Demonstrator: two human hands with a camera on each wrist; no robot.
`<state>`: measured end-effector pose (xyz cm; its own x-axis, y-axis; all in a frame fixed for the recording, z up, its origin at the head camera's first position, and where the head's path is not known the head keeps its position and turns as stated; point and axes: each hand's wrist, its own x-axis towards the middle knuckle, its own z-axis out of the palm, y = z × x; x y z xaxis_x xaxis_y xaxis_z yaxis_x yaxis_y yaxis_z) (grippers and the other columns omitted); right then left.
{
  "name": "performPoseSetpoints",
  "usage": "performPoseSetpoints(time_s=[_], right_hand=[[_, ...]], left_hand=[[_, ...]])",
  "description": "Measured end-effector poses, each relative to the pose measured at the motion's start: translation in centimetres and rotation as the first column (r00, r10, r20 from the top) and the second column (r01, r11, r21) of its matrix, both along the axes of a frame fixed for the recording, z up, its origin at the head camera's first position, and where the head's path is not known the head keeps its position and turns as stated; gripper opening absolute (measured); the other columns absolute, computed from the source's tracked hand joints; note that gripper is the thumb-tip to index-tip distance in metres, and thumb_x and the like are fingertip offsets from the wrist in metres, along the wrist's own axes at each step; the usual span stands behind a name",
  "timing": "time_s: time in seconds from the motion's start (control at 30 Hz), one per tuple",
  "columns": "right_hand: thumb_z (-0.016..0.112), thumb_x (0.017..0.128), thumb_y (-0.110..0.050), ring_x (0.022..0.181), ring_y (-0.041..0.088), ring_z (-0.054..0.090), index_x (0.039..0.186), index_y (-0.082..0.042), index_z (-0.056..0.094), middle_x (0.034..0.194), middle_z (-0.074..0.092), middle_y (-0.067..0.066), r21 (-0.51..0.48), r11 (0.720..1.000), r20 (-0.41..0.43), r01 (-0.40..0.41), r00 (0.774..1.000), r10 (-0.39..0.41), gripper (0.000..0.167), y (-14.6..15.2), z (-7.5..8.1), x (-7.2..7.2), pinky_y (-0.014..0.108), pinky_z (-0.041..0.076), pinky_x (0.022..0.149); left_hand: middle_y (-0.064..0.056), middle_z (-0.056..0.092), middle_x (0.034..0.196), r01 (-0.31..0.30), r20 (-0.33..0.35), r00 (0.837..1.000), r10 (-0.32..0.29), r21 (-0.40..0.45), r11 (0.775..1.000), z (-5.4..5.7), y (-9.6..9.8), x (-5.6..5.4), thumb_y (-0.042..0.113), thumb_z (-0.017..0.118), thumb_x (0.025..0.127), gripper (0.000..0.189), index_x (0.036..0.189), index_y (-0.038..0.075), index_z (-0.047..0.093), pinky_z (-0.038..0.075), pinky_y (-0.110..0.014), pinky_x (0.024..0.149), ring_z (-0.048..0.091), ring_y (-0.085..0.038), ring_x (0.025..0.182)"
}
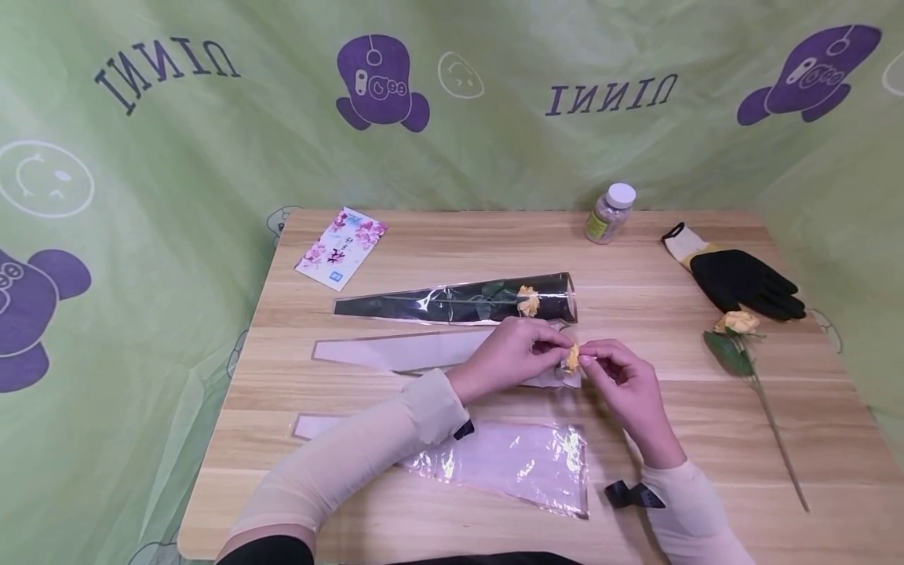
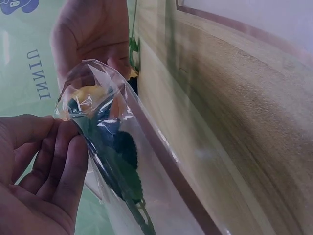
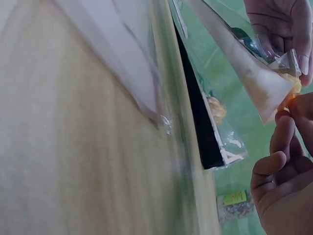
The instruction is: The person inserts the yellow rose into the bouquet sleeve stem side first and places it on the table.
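Above the middle of the table, my left hand [image 1: 519, 349] pinches the edge of a clear-fronted flower sleeve [image 2: 151, 161] near its wide mouth. Inside lies an artificial yellow rose [image 3: 292, 88] with dark green leaves [image 2: 124, 166]. From the mouth side, my right hand [image 1: 627, 384] pinches the rose's petals between thumb and fingertips. In the right wrist view the sleeve's pale back hides most of the stem. Just beyond lies a black-backed sleeve [image 1: 381, 304] holding another yellow rose [image 1: 528, 301]. Nearer me, a pale sleeve [image 1: 523, 463] lies flat under my left forearm.
At the right lie a loose yellow rose [image 1: 738, 322] with a long stem and a black-palmed work glove [image 1: 745, 278]. A white-capped jar [image 1: 609, 216] stands at the back. A floral-printed card [image 1: 342, 249] rests at the back left. Green printed fabric [image 1: 480, 165] hangs behind the table.
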<state>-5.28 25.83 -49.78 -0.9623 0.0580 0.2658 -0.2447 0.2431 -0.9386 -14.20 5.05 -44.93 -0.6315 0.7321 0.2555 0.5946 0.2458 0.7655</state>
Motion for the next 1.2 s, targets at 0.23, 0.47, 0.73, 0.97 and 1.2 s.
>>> performPoseSetpoints(time_s=[0.23, 0.47, 0.73, 0.97, 1.2], right_hand=[[0.054, 0.103, 0.004, 0.091, 0.022, 0.066, 0.122, 0.005, 0.069, 0.124, 0.066, 0.015, 0.020, 0.990, 0.042, -0.141, 0.989, 0.140, 0.024, 0.0, -0.2, 0.2, 0.024, 0.053, 0.086], [0.050, 0.104, 0.003, 0.082, 0.026, 0.062, 0.122, 0.004, 0.069, 0.123, 0.065, 0.016, 0.036, 0.987, 0.055, -0.157, 0.986, 0.154, 0.026, 0.2, -0.2, 0.4, 0.023, 0.053, 0.083], [0.050, 0.101, 0.011, 0.095, 0.020, 0.059, 0.076, 0.002, 0.062, 0.102, 0.064, 0.019, 0.096, 0.952, 0.001, -0.289, 0.957, 0.290, 0.029, -0.7, -0.2, 0.0, 0.022, 0.047, 0.087], [0.060, 0.096, 0.010, 0.085, 0.017, 0.060, 0.094, 0.001, 0.069, 0.097, 0.065, 0.013, 0.117, 0.950, 0.038, -0.288, 0.958, 0.286, 0.012, -1.0, -0.1, 0.1, 0.023, 0.050, 0.075], [0.073, 0.094, -0.005, 0.075, 0.015, 0.057, 0.102, -0.012, 0.071, 0.086, 0.064, -0.002, 0.199, 0.949, 0.131, -0.244, 0.966, 0.221, 0.011, -1.2, -0.5, 0.2, 0.027, 0.050, 0.066]], left_hand=[[0.002, 0.075, 0.108, 0.002, 0.012, 1.000, -0.002, 0.012, 1.000, -0.1, -0.2, 0.0, 0.014, 0.074, 0.095, 0.017, 0.111, 0.009, 0.078, 0.048, -0.010, 0.082, 0.063, 0.003, 0.095], [0.002, 0.075, 0.104, 0.010, 0.005, 1.000, -0.010, 0.033, 0.999, -0.1, -0.1, -0.2, 0.012, 0.074, 0.095, 0.017, 0.111, 0.007, 0.078, 0.049, -0.011, 0.075, 0.061, 0.005, 0.085], [0.002, 0.074, 0.111, 0.053, 0.009, 0.999, -0.053, 0.004, 0.999, 0.3, 0.4, 0.0, 0.015, 0.072, 0.097, 0.021, 0.116, 0.007, 0.077, 0.048, -0.009, 0.079, 0.061, 0.006, 0.094], [0.002, 0.073, 0.114, 0.070, 0.004, 0.998, -0.070, -0.016, 0.997, 0.2, 0.3, 0.0, 0.016, 0.072, 0.097, 0.022, 0.117, 0.008, 0.076, 0.047, -0.008, 0.084, 0.062, 0.006, 0.100], [0.002, 0.073, 0.115, 0.085, 0.013, 0.996, -0.085, 0.004, 0.996, 0.0, 0.5, -0.2, 0.014, 0.072, 0.097, 0.021, 0.117, 0.009, 0.076, 0.046, -0.009, 0.087, 0.061, 0.005, 0.102]])
